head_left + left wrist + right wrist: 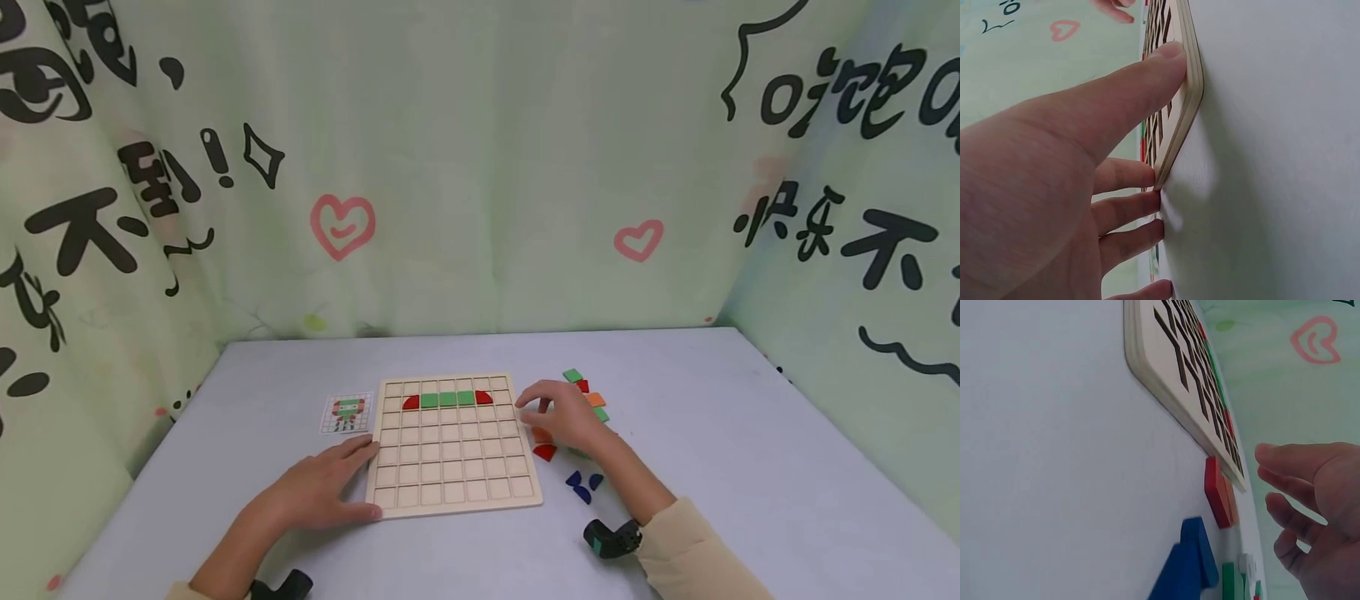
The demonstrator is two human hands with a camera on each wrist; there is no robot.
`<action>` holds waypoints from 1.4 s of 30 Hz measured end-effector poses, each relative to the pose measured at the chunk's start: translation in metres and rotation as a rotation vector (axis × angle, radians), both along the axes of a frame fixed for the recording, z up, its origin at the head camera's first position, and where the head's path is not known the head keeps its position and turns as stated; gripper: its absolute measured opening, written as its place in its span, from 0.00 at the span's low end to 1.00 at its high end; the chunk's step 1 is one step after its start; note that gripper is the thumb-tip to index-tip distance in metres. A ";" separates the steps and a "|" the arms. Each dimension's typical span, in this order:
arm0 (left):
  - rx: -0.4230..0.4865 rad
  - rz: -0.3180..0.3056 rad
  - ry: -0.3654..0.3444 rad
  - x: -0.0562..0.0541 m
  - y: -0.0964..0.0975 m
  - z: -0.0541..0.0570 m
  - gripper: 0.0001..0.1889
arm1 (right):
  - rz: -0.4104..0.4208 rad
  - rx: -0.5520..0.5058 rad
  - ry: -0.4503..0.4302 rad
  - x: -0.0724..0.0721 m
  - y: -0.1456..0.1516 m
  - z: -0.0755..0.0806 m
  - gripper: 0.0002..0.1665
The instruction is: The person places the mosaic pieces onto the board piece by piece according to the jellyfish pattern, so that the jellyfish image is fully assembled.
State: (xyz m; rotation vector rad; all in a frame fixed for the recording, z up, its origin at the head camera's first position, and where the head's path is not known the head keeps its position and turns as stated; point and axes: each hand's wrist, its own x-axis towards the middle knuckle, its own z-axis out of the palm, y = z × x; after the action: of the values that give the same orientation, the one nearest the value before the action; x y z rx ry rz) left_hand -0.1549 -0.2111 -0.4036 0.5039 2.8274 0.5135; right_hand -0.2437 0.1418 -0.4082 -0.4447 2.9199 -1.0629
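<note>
A wooden grid board (461,477) lies flat on the table. Near its far side, green squares (447,399) sit in a row, with a red curved piece (411,402) at the left end and another red piece (483,397) at the right end. My left hand (318,487) rests at the board's left edge, thumb (1163,62) on the near corner and fingers spread. Beyond that edge lies a card (347,413) printed with a figure on a grid. My right hand (567,414) hovers at the board's right edge, fingers loosely bent, with nothing visible between thumb and fingertips.
Loose pieces lie right of the board: green (573,375), orange (596,399), a red curved one (545,452) and several blue ones (582,493). The right hand partly hides this group. A printed curtain (480,183) surrounds the white table (750,467).
</note>
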 end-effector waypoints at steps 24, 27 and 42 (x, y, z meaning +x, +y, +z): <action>0.021 -0.011 0.008 0.002 -0.002 -0.003 0.48 | 0.186 0.033 0.096 0.013 0.039 -0.010 0.10; 0.020 -0.014 0.007 0.002 -0.003 -0.003 0.48 | 0.170 0.041 0.079 0.012 0.038 -0.011 0.09; 0.011 -0.013 0.015 0.000 -0.002 0.000 0.48 | 0.129 0.035 0.096 0.009 0.022 -0.002 0.08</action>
State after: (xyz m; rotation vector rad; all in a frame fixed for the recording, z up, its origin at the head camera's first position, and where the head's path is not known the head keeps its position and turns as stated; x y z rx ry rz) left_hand -0.1544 -0.2132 -0.4040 0.5301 2.8351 0.5247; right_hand -0.2351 0.1638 -0.4104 -0.6909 2.9390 -0.9989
